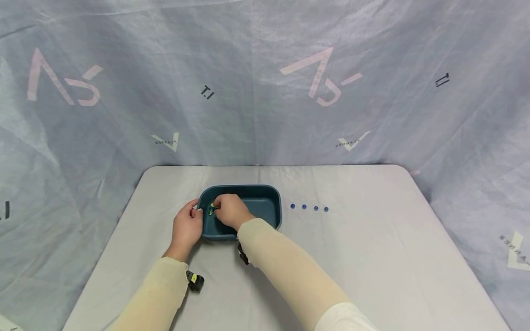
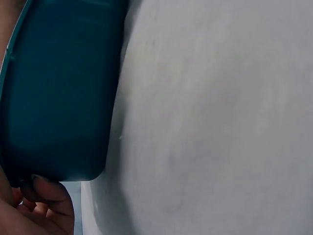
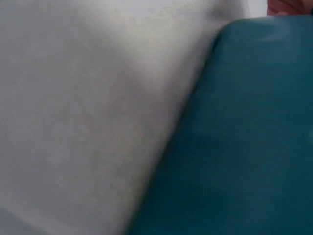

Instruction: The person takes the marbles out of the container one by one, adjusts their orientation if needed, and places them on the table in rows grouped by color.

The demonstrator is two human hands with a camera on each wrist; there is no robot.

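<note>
A dark teal rectangular tub (image 1: 259, 202) with rounded corners sits on the table. My left hand (image 1: 187, 227) grips its left end, with thumb and fingers at the rim; in the left wrist view, the curled fingers (image 2: 53, 197) press against the tub's end wall. Over the rim reaches my right hand (image 1: 232, 210), fingers bent down inside the tub's left part. Its fingertips are right at a few small green and yellow pieces (image 1: 211, 211). I cannot tell whether the fingertips pinch one. The right wrist view shows mainly the tub's outer wall (image 3: 244, 127).
Right of the tub, several small round blue pieces (image 1: 304, 207) lie in a row on the pale cloth-covered table (image 1: 372, 257). A grey printed cloth (image 1: 256, 92) hangs behind the table's far edge and along both sides.
</note>
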